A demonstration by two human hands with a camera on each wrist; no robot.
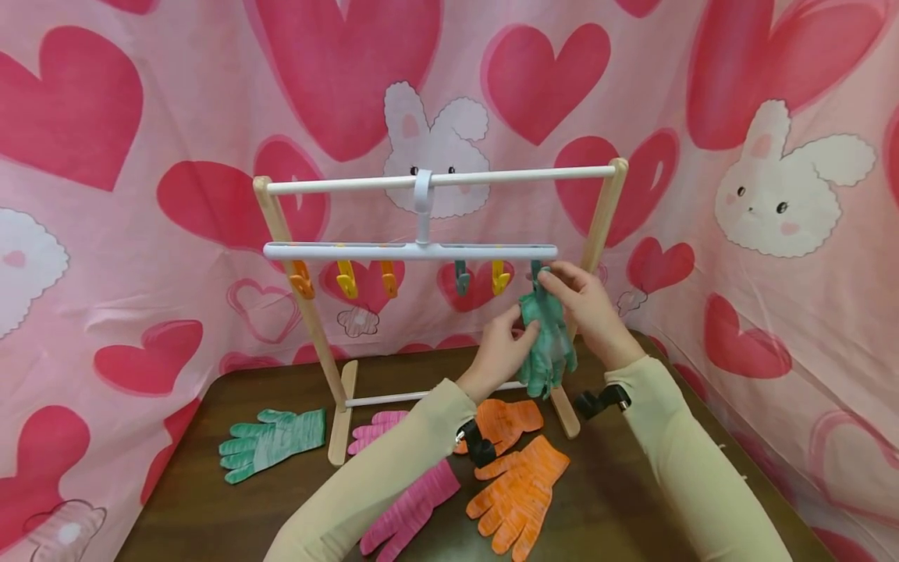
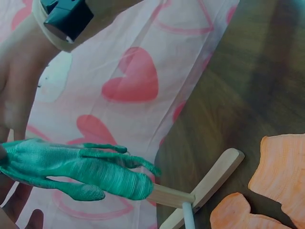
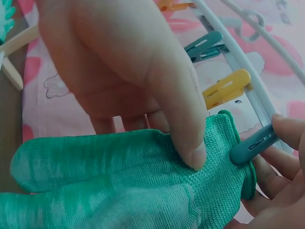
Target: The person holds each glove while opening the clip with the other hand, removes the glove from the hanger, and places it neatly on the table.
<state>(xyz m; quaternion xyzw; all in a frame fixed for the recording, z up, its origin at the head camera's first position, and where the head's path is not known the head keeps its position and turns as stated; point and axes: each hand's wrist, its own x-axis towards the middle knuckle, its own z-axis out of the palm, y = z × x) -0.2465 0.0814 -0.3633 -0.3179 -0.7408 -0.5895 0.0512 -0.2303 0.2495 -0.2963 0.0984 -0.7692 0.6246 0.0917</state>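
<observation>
A green knit glove [image 1: 547, 343] hangs fingers-down below the right end of the white clip hanger [image 1: 393, 251]. My left hand [image 1: 500, 349] pinches it near the cuff, with the thumb laid flat over the knit in the right wrist view. My right hand [image 1: 588, 306] pinches the grey-blue clip [image 3: 255, 145] at the hanger's end. That clip's tip overlaps the cuff edge of the glove. In the left wrist view the glove [image 2: 81, 164] dangles with its fingers loose, and most of my left hand is out of frame.
The hanger hooks over the white rod [image 1: 337, 185] of a wooden stand [image 1: 309, 328]. Several other clips, including a yellow clip [image 1: 499, 278], line it. On the brown table [image 1: 190, 499] lie another green glove [image 1: 274, 442], pink gloves [image 1: 410, 503] and orange gloves [image 1: 521, 493].
</observation>
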